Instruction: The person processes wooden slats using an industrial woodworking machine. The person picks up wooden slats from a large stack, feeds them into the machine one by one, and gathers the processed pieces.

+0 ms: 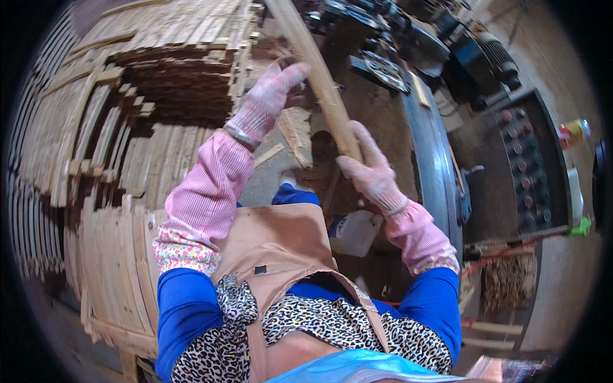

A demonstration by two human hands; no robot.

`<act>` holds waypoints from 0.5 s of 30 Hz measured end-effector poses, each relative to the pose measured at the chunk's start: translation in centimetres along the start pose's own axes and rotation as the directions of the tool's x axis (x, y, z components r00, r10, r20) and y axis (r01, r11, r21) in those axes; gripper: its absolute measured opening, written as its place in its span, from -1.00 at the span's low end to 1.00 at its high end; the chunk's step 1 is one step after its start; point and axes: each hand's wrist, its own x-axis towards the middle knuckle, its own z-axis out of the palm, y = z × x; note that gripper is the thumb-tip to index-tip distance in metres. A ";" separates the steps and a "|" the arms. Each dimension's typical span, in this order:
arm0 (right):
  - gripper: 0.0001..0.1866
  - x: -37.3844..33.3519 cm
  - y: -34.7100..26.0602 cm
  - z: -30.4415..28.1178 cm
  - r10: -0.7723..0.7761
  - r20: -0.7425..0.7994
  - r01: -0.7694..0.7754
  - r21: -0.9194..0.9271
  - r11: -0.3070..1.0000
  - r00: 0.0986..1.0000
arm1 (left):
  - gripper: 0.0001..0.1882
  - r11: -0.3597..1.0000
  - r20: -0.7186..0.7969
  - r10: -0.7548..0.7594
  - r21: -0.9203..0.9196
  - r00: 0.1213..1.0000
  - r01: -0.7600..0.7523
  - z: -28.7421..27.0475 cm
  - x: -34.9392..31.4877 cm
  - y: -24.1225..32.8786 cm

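Blue cloth [383, 370]: nearest the camera, across the lower edge.
Right hand [373, 169]: gloved in pink, grasping the near end of the wooden strip between thumb and fingers.
Left hand [274, 96]: gloved in pink, fingers partly curled at the strip's left edge; cannot tell whether it grips.
Wooden strip [319, 80]: held aslant, from the right hand up past the left hand to the upper edge.
Sleeve covers [214, 182]: pink, over both forearms, above blue sleeves.
Apron [274, 233]: tan, over leopard-print clothing.
Jug [357, 235]: whitish, below the right hand.
Metal surface [437, 153]: blue-grey, right of the right hand.
Timber stacks [172, 156]: left of the left arm, layered.
Motor [495, 60]: ribbed, upper right.
Control panel [527, 169]: dark, rows of knobs, far right.
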 end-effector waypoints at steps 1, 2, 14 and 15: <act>-0.17 -1.7 -0.5 -2.2 0.057 -0.097 -0.065 -0.088 0.994 0.994 | -0.68 0.818 0.176 0.308 0.452 0.935 -0.355 -2.2 0.9 -1.9; -0.18 -3.6 -0.2 -4.7 0.039 -0.187 -0.057 -0.092 0.994 0.982 | -0.64 0.800 0.181 0.314 0.477 0.932 -0.363 -3.4 0.8 -3.0; -0.37 -8.5 10.0 -22.5 -0.343 -0.576 -0.368 -0.777 0.511 0.742 | -0.45 0.934 -0.550 -0.024 0.285 0.835 0.215 -22.0 -14.4 -8.3; -0.38 -4.8 10.1 -22.8 -0.340 -0.595 -0.371 -0.759 0.535 0.728 | -0.47 0.925 -0.558 0.008 0.319 0.830 0.205 -23.0 -15.9 -8.2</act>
